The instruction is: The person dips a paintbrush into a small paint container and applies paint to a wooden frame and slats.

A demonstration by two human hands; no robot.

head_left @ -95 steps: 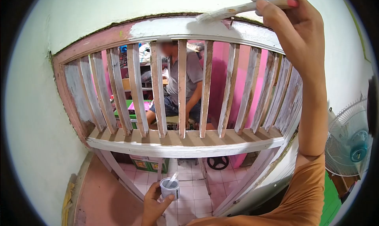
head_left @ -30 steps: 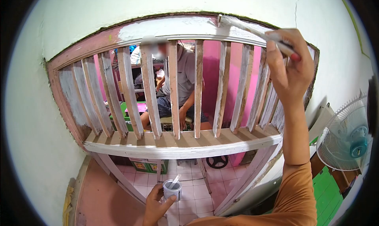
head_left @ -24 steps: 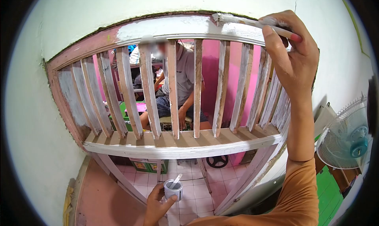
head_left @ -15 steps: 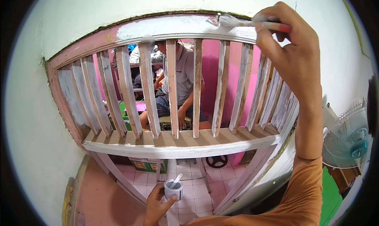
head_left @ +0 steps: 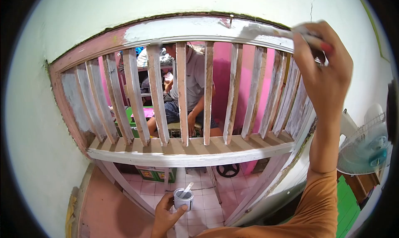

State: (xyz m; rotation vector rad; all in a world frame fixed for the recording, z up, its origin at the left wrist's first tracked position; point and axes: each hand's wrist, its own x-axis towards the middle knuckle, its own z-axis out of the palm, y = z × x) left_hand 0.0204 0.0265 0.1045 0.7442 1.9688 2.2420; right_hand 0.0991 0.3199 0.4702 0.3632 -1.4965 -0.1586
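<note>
My right hand [head_left: 328,57] is closed around a paintbrush [head_left: 274,32] with a red-tipped handle, slightly blurred. Its bristles lie against the top rail [head_left: 178,29] of a wooden frame, to the right of a nail [head_left: 231,21]. White paint covers much of that rail, while its left end is still pinkish brown. Low in the view, my left hand [head_left: 170,211] grips a small paint can [head_left: 183,201] holding grey-white paint, and a pale stick [head_left: 187,189] leans out of it. Between the two hands stand upright wooden slats [head_left: 181,92], partly whitened.
Behind the slats a person [head_left: 193,80] in a grey shirt sits near a pink wall. To the right is a fan [head_left: 365,148] above a green panel [head_left: 348,209]. A ledge [head_left: 195,156] runs under the slats, with tiled floor [head_left: 208,215] below.
My right hand has moved right and a little down, taking the brush along the top rail away from the nail. The left hand with the can has hardly moved.
</note>
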